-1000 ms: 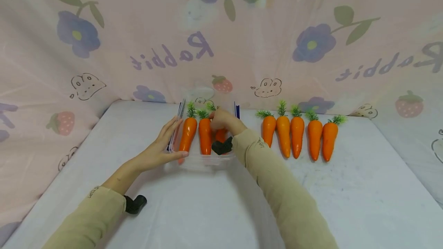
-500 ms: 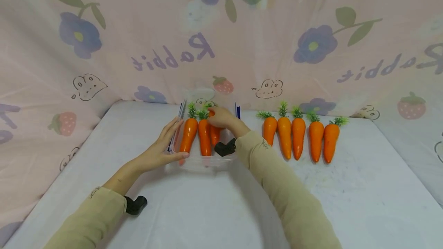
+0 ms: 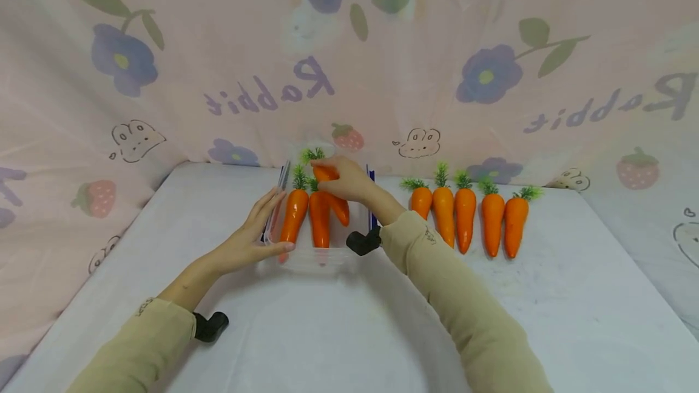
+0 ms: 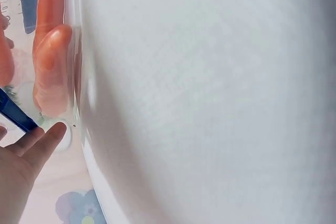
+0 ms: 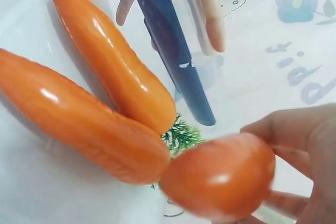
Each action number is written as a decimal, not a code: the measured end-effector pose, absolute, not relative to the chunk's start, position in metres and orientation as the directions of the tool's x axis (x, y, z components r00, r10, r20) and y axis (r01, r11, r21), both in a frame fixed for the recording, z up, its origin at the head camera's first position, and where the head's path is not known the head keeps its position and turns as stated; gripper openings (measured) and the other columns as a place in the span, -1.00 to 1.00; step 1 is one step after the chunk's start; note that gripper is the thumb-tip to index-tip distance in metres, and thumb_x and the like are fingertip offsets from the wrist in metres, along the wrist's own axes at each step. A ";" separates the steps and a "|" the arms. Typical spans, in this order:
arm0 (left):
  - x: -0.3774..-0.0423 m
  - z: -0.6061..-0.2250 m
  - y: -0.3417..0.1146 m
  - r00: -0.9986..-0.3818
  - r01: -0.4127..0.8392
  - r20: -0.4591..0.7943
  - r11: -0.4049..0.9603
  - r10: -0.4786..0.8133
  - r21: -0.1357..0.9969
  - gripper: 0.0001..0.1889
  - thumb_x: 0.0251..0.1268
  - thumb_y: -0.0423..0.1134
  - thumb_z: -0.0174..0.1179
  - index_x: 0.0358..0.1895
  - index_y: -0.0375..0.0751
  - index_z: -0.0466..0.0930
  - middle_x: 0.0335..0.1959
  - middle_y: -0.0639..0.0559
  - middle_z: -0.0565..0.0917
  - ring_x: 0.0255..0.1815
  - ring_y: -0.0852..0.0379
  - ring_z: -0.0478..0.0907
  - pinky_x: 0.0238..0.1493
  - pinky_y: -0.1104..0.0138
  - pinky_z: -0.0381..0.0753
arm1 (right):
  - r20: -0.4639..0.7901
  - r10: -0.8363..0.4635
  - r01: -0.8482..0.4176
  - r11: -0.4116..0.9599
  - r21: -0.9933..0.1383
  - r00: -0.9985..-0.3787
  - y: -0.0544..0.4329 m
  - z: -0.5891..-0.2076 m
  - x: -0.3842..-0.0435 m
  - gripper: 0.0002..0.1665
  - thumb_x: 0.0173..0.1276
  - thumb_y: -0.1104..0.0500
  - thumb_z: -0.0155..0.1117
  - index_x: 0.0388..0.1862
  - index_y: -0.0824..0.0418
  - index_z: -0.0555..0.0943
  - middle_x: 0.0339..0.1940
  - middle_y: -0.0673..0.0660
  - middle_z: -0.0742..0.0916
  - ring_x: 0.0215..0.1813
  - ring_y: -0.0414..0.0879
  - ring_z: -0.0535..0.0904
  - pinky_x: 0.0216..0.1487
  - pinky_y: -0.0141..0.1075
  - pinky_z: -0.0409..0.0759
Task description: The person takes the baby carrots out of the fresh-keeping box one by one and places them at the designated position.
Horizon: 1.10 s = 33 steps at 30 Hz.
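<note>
My right hand [image 3: 352,182] pinches an orange toy carrot [image 3: 340,210] with a green leafy top, its thick end between fingers and thumb. In the right wrist view the held carrot [image 5: 220,174] points nearly end-on at the camera. The carrot is above a clear plastic box [image 3: 344,256], tilted, overlapping its neighbour in the head view. Two more carrots lie side by side inside: a left carrot [image 3: 295,214] and a middle carrot [image 3: 320,223]. My left hand [image 3: 246,244] rests along the box's left side, fingers extended by a blue latch [image 4: 18,114], thumb at the front corner.
To the right of the box, several toy carrots [image 3: 465,220] lie in a row, tops toward the back. A pale printed curtain [image 3: 371,96] hangs behind the white table [image 3: 306,332]. A blue latch [image 3: 372,199] stands up at the box's right side.
My right hand has lifted the carrot from the box's right part, shifting it up and toward the back, its tip now swung right. The left hand has kept its place.
</note>
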<state>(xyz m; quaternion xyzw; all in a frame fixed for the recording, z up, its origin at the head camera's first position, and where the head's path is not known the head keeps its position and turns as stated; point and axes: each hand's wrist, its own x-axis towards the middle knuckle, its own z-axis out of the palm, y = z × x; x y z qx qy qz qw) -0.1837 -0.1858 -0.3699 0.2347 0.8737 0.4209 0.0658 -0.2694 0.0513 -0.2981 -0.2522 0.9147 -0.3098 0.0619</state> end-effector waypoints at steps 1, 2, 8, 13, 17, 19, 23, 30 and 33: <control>-0.184 -0.370 -0.186 -0.882 0.354 0.082 0.535 0.465 0.767 0.01 0.21 -0.01 0.30 0.55 0.18 -0.27 0.57 0.00 -0.38 0.54 -0.31 -0.24 0.25 -0.45 -0.02 | 0.054 -0.499 -0.427 0.675 -0.602 -0.865 0.053 -0.297 -0.268 -0.38 0.29 0.17 0.20 0.37 0.05 0.44 0.32 0.16 0.53 0.26 0.08 0.45 0.30 0.00 0.42; -0.184 -0.370 -0.186 -0.882 0.354 0.082 0.537 0.464 0.766 0.01 0.21 -0.01 0.30 0.55 0.18 -0.28 0.57 0.00 -0.37 0.54 -0.31 -0.23 0.25 -0.45 -0.01 | 0.068 -0.499 -0.433 0.668 -0.606 -0.864 0.055 -0.296 -0.266 -0.38 0.29 0.17 0.20 0.36 0.05 0.44 0.33 0.16 0.52 0.27 0.08 0.45 0.29 0.00 0.43; -0.184 -0.370 -0.184 -0.882 0.358 0.082 0.547 0.464 0.757 0.02 0.20 -0.01 0.31 0.55 0.14 -0.27 0.57 -0.05 -0.36 0.52 -0.36 -0.21 0.22 -0.47 0.00 | 0.164 -0.491 -0.476 0.622 -0.621 -0.855 0.072 -0.298 -0.260 -0.39 0.28 0.19 0.21 0.35 0.09 0.45 0.36 0.15 0.48 0.21 0.06 0.49 0.19 -0.10 0.52; -0.183 -0.369 -0.184 -0.884 0.356 0.080 0.550 0.461 0.755 0.01 0.21 -0.02 0.30 0.56 0.12 -0.26 0.57 -0.05 -0.37 0.52 -0.37 -0.22 0.21 -0.48 -0.01 | 0.211 -0.487 -0.498 0.594 -0.632 -0.848 0.087 -0.299 -0.252 -0.39 0.29 0.18 0.22 0.35 0.11 0.45 0.40 0.19 0.41 0.24 0.09 0.46 0.19 -0.08 0.51; -0.182 -0.369 -0.185 -0.884 0.352 0.075 0.551 0.461 0.757 0.01 0.22 -0.02 0.30 0.55 0.16 -0.28 0.57 -0.04 -0.38 0.52 -0.37 -0.24 0.19 -0.50 -0.02 | 0.201 -0.466 -0.474 0.598 -0.647 -0.862 0.098 -0.299 -0.244 -0.39 0.31 0.17 0.22 0.36 0.06 0.44 0.46 0.23 0.33 0.30 0.14 0.41 0.22 -0.01 0.49; -0.182 -0.369 -0.185 -0.885 0.350 0.073 0.553 0.460 0.756 0.01 0.22 -0.02 0.29 0.55 0.18 -0.28 0.57 -0.03 -0.39 0.52 -0.37 -0.25 0.18 -0.50 -0.02 | 0.203 -0.459 -0.469 0.597 -0.651 -0.865 0.102 -0.299 -0.242 -0.39 0.31 0.17 0.22 0.36 0.06 0.44 0.47 0.26 0.32 0.30 0.17 0.41 0.21 0.02 0.49; -0.183 -0.368 -0.185 -0.885 0.353 0.078 0.554 0.459 0.754 0.01 0.21 -0.03 0.30 0.55 0.19 -0.28 0.57 -0.05 -0.38 0.52 -0.37 -0.24 0.18 -0.50 -0.02 | 0.214 -0.438 -0.460 0.596 -0.658 -0.873 0.110 -0.301 -0.238 -0.40 0.31 0.17 0.22 0.36 0.08 0.44 0.46 0.29 0.31 0.25 0.18 0.44 0.13 0.03 0.54; -0.182 -0.367 -0.185 -0.882 0.364 0.089 0.549 0.463 0.752 0.02 0.20 -0.04 0.31 0.55 0.16 -0.27 0.57 -0.08 -0.37 0.52 -0.38 -0.24 0.18 -0.50 -0.03 | 0.241 -0.373 -0.430 0.596 -0.678 -0.896 0.130 -0.311 -0.232 -0.40 0.31 0.15 0.25 0.36 0.03 0.45 0.48 0.25 0.29 0.17 0.14 0.48 -0.01 -0.06 0.63; -0.183 -0.368 -0.185 -0.881 0.368 0.089 0.554 0.465 0.746 0.02 0.20 -0.03 0.31 0.56 0.15 -0.28 0.57 -0.07 -0.37 0.51 -0.39 -0.22 0.18 -0.50 -0.01 | 0.266 -0.347 -0.430 0.595 -0.679 -0.899 0.141 -0.317 -0.231 -0.40 0.30 0.17 0.26 0.35 0.06 0.46 0.48 0.26 0.30 0.13 0.15 0.51 -0.09 -0.11 0.67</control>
